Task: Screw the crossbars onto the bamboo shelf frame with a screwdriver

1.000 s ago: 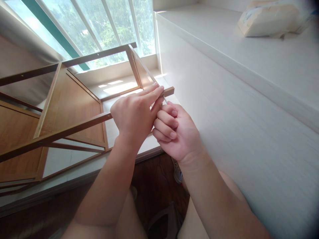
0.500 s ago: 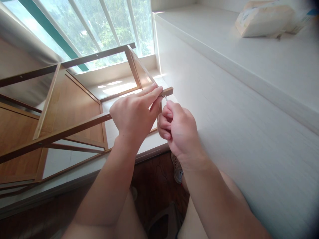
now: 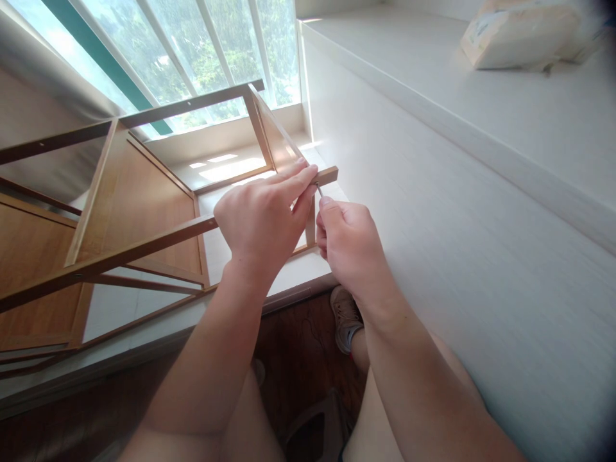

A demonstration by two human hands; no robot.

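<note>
A wooden shelf frame (image 3: 120, 212) lies on its side across a low white ledge (image 3: 231, 170) by the window. My left hand (image 3: 262, 221) is wrapped over the end of its front rail (image 3: 144, 247), fingers pressed on the wood. My right hand (image 3: 349, 247) is closed in a fist just under the rail's tip, gripping a thin metal tool (image 3: 319, 189) whose shaft reaches up to the rail's end. Most of the tool is hidden inside the fist.
A white cabinet side (image 3: 433, 224) rises close on the right, with a pale soft package (image 3: 522, 32) on top of it. Dark wood floor (image 3: 298, 353) lies below, with my knees and a shoe (image 3: 345, 314). The window (image 3: 192, 51) is behind the frame.
My right hand has turned at the wrist, from knuckles and fingers facing me to the back of the hand facing me, while staying on the tool. The left hand and frame held still.
</note>
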